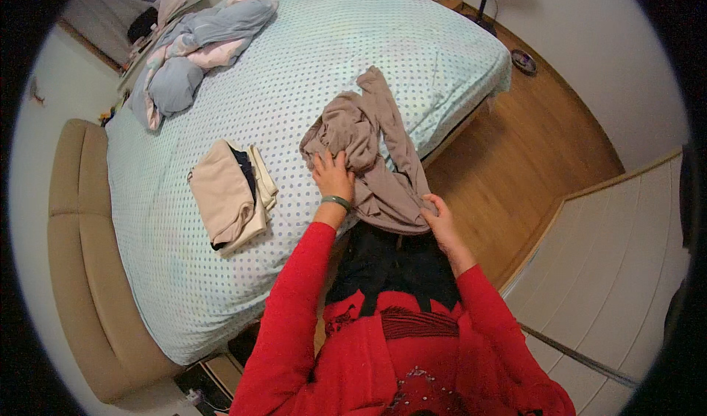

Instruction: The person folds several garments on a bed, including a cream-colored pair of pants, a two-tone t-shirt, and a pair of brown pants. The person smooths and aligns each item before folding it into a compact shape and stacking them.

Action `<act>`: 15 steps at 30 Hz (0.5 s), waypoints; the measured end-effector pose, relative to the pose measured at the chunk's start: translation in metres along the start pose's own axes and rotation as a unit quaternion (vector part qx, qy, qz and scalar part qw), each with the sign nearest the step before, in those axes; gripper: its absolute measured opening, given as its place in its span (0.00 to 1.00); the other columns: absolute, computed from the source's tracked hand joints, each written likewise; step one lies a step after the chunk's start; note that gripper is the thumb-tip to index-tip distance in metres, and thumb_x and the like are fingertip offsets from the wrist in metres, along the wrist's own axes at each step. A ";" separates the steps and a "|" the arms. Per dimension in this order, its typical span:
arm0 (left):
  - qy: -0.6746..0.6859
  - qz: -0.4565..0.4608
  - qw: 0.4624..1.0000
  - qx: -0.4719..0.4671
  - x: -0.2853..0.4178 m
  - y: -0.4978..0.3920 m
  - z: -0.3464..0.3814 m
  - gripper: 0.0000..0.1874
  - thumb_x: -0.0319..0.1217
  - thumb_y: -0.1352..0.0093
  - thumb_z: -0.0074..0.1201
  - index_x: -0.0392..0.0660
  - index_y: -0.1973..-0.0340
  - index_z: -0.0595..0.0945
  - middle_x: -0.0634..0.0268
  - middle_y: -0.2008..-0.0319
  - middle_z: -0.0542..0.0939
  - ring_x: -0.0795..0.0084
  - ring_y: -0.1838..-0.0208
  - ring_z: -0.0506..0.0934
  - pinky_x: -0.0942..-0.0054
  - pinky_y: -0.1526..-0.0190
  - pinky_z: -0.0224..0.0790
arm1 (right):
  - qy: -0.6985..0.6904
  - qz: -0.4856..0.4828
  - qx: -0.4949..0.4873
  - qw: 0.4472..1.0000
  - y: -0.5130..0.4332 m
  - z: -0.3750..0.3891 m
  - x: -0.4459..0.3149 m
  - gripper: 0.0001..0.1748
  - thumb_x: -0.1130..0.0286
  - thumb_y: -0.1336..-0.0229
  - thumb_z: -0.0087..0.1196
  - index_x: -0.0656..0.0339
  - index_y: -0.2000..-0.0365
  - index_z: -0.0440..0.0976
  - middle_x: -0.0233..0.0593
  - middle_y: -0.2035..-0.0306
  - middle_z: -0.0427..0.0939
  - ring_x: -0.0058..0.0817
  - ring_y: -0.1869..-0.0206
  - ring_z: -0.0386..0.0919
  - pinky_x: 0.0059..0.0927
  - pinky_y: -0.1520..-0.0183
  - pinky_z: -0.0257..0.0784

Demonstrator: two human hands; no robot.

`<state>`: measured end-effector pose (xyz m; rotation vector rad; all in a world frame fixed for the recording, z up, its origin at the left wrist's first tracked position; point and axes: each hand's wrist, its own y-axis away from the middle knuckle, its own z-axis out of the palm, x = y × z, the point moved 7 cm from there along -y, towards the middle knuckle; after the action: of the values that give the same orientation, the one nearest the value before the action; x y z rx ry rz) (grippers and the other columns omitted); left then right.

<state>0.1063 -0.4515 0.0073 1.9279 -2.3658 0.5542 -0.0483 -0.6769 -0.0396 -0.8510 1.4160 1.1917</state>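
Observation:
A crumpled taupe long-sleeved garment [353,129] lies at the near edge of the bed, one sleeve stretched toward the far side. My left hand [334,178] rests on its bunched part with the fingers spread. At the garment's lower right corner, my right hand [439,214] pinches the hem between thumb and fingers, beside the bed's edge. To the left of my left hand sits a small stack of folded clothes [223,192], with a beige piece on top and dark and cream layers beneath it.
The bed [298,84] has a dotted pale sheet and a tan padded headboard [83,217]. A grey and pink quilt [215,35] is heaped along its far left side. Wooden floor [513,184] runs on the right, up to white cabinet doors [602,256]. A round object [523,62] lies by the wall.

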 end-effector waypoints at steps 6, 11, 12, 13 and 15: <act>0.473 -0.197 0.855 0.081 -0.087 -0.009 -0.003 0.14 0.29 0.35 0.45 0.41 0.54 0.70 0.56 0.64 0.76 0.59 0.63 0.74 0.65 0.62 0.66 | -0.087 0.032 0.102 0.990 0.010 -0.061 0.013 0.17 0.77 0.45 0.51 0.60 0.53 0.68 0.36 0.55 0.72 0.25 0.55 0.70 0.26 0.52 0.67; 0.676 -0.240 0.697 -0.026 -0.107 0.078 -0.021 0.13 0.34 0.31 0.43 0.44 0.53 0.69 0.66 0.65 0.75 0.77 0.68 0.71 0.75 0.69 0.63 | -0.094 0.050 0.135 0.985 0.028 -0.109 0.061 0.16 0.76 0.43 0.48 0.60 0.52 0.69 0.33 0.57 0.73 0.23 0.56 0.71 0.22 0.52 0.67; 0.699 -0.232 0.676 -0.013 -0.103 0.099 -0.019 0.12 0.34 0.31 0.45 0.44 0.55 0.69 0.67 0.65 0.75 0.77 0.68 0.71 0.76 0.69 0.63 | -0.071 0.091 0.148 0.982 0.032 -0.117 0.076 0.18 0.75 0.43 0.49 0.61 0.51 0.68 0.35 0.56 0.72 0.23 0.55 0.71 0.23 0.51 0.67; 0.661 -0.260 0.702 -0.059 -0.106 0.120 -0.014 0.10 0.34 0.30 0.45 0.45 0.57 0.70 0.68 0.66 0.74 0.78 0.70 0.70 0.78 0.69 0.63 | 0.011 0.066 0.160 0.985 0.034 -0.123 0.079 0.18 0.75 0.43 0.49 0.62 0.51 0.67 0.36 0.56 0.72 0.23 0.55 0.71 0.23 0.51 0.67; 0.586 -0.277 0.755 -0.099 -0.105 0.156 -0.008 0.09 0.35 0.29 0.46 0.44 0.58 0.71 0.69 0.69 0.72 0.81 0.72 0.67 0.79 0.70 0.61 | 0.183 0.057 0.195 0.962 0.043 -0.132 0.080 0.20 0.73 0.43 0.49 0.63 0.50 0.67 0.37 0.55 0.72 0.23 0.56 0.71 0.22 0.52 0.67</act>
<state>-0.0208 -0.3250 -0.0503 1.3442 -0.9596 0.9804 -0.1398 -0.7848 -0.1141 -0.7405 1.9467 0.8173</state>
